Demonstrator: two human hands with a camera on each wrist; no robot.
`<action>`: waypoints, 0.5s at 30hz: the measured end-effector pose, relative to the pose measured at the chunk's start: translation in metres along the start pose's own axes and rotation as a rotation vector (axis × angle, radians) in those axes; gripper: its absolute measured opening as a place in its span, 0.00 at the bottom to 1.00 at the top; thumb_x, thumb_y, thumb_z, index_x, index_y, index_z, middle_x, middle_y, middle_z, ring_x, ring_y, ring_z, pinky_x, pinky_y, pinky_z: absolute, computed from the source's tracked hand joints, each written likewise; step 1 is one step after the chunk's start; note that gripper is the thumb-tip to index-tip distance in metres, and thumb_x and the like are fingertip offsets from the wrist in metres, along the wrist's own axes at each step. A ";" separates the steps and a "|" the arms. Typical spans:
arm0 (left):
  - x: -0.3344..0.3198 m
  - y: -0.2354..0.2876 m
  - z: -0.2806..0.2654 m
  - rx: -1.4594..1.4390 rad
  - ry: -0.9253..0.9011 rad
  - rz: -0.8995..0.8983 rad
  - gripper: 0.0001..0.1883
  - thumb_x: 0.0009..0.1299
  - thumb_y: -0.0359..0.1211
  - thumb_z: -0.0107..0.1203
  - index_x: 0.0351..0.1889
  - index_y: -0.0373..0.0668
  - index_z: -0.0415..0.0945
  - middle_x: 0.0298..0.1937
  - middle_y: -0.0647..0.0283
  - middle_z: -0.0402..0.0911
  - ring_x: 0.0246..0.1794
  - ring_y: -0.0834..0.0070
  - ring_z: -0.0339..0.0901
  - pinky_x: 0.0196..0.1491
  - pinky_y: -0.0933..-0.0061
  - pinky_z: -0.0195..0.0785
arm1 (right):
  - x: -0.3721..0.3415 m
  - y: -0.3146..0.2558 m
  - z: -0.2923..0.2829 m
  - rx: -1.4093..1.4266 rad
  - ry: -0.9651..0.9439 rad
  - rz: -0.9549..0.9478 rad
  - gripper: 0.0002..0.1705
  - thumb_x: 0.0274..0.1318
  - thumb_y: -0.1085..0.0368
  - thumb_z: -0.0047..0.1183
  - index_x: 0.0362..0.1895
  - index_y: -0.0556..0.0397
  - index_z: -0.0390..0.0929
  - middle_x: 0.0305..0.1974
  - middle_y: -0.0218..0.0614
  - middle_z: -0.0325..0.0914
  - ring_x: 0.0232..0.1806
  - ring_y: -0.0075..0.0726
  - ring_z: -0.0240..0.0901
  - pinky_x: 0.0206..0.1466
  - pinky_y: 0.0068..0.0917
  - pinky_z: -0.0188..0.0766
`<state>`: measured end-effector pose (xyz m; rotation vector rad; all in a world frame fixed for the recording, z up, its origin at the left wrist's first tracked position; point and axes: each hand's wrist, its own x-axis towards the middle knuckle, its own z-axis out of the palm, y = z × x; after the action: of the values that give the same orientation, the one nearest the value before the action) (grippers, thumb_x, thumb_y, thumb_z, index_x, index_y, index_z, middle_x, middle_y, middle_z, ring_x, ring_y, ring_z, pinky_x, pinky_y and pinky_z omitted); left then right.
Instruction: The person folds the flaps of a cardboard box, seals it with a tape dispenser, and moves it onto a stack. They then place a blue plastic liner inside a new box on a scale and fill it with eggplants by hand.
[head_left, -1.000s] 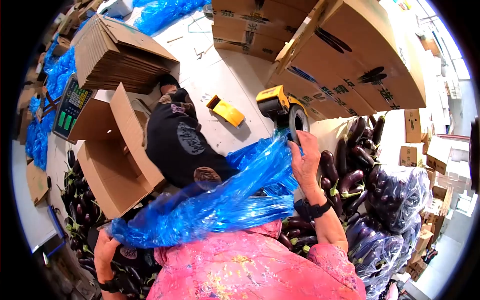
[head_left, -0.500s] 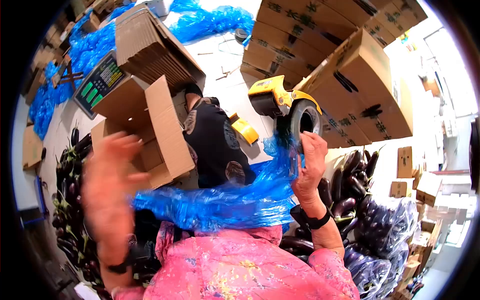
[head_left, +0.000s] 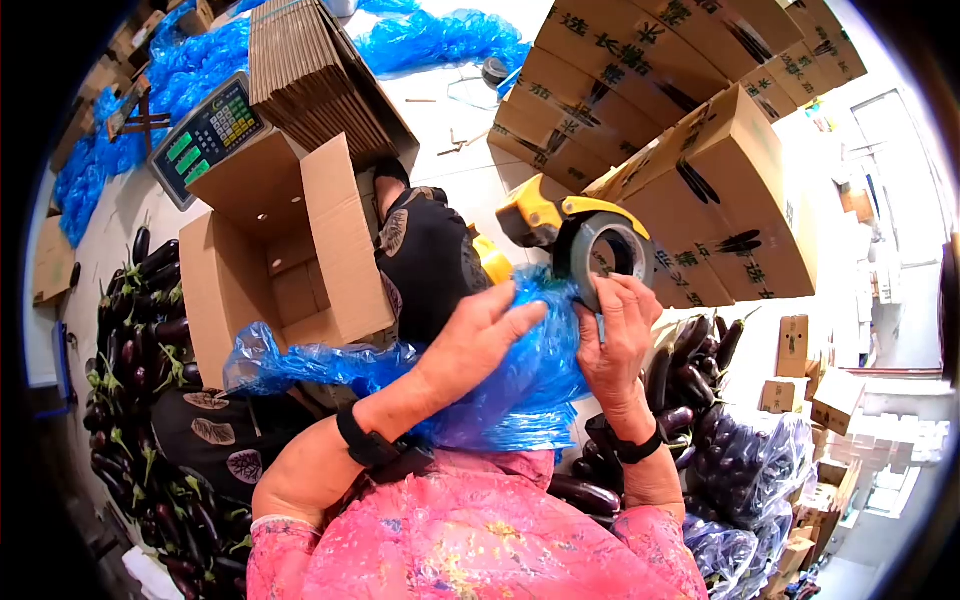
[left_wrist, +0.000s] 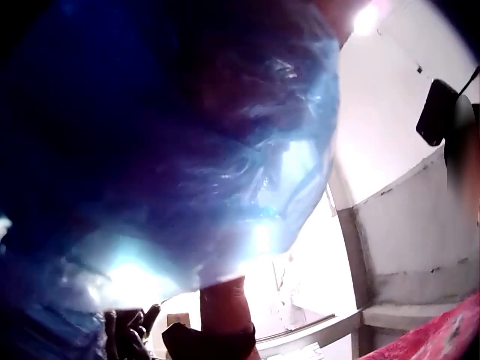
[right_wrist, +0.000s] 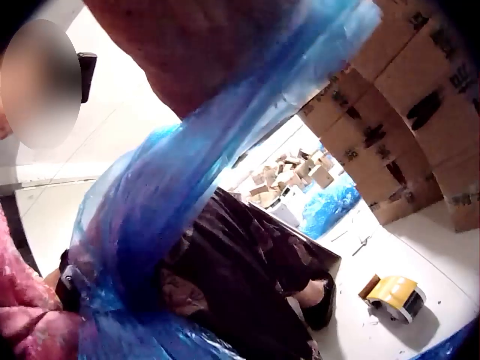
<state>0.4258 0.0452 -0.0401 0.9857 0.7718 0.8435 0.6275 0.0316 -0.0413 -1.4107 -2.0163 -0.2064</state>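
Observation:
A crumpled blue plastic bag [head_left: 530, 400] lies across the person's lap, its left end trailing toward an open cardboard box [head_left: 285, 255]. The left hand [head_left: 480, 335] pinches a gathered part of the bag between thumb and fingers. Close beside it, the right hand [head_left: 615, 335] grips the tape roll's lower rim on a yellow tape dispenser [head_left: 575, 215], with blue plastic bunched against it. In the right wrist view, a twisted strip of the bag [right_wrist: 161, 195] runs up past the hand. The bag [left_wrist: 172, 150] fills much of the left wrist view and hides the left fingers.
Eggplants [head_left: 140, 370] are heaped at the left, with more eggplants [head_left: 690, 375] at the right beside clear bags [head_left: 755, 460] of them. Printed cartons [head_left: 720, 200] stand at the back right. Flattened cardboard [head_left: 310, 80] stands behind the open box, near a scale [head_left: 205, 140].
The left hand let go of the bag's left end, swept up and across to the right, and now pinches the bag beside the right hand. The right hand keeps its grip on the dispenser.

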 end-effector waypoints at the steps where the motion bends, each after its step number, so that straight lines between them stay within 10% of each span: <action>1: 0.003 -0.012 0.001 0.071 0.003 0.038 0.11 0.78 0.35 0.48 0.41 0.35 0.74 0.31 0.71 0.75 0.31 0.89 0.67 0.34 0.78 0.65 | -0.004 -0.002 0.002 -0.011 -0.018 -0.003 0.23 0.45 0.73 0.60 0.51 0.57 0.78 0.44 0.43 0.77 0.52 0.50 0.71 0.57 0.42 0.61; 8: -0.027 -0.005 0.033 0.534 -0.185 0.251 0.11 0.72 0.34 0.51 0.33 0.35 0.69 0.29 0.41 0.73 0.32 0.42 0.72 0.32 0.55 0.66 | -0.038 0.029 0.035 -0.149 0.068 -0.109 0.22 0.41 0.72 0.55 0.46 0.57 0.76 0.47 0.42 0.75 0.52 0.49 0.70 0.54 0.43 0.62; 9: -0.029 -0.011 0.036 0.466 -0.144 0.307 0.12 0.73 0.31 0.51 0.28 0.36 0.67 0.21 0.51 0.64 0.21 0.68 0.61 0.28 0.64 0.60 | -0.034 0.027 0.030 -0.138 0.021 -0.079 0.22 0.41 0.72 0.56 0.46 0.57 0.76 0.47 0.43 0.75 0.53 0.49 0.69 0.53 0.43 0.62; 12: -0.019 -0.013 0.031 0.454 -0.007 0.209 0.11 0.73 0.34 0.50 0.32 0.34 0.71 0.30 0.41 0.73 0.35 0.41 0.72 0.33 0.55 0.66 | -0.019 0.019 0.022 -0.163 -0.080 -0.033 0.24 0.38 0.71 0.57 0.47 0.59 0.75 0.46 0.43 0.74 0.49 0.50 0.68 0.49 0.43 0.62; 15: -0.011 -0.012 0.018 0.280 0.022 0.120 0.13 0.75 0.34 0.49 0.32 0.34 0.69 0.23 0.54 0.68 0.24 0.66 0.66 0.30 0.66 0.63 | -0.024 0.016 0.029 -0.115 -0.155 0.025 0.22 0.35 0.70 0.57 0.42 0.59 0.74 0.40 0.45 0.72 0.41 0.54 0.65 0.43 0.44 0.60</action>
<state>0.4391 0.0250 -0.0429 1.2832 0.8717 0.8659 0.6337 0.0338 -0.0817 -1.5653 -2.1404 -0.2109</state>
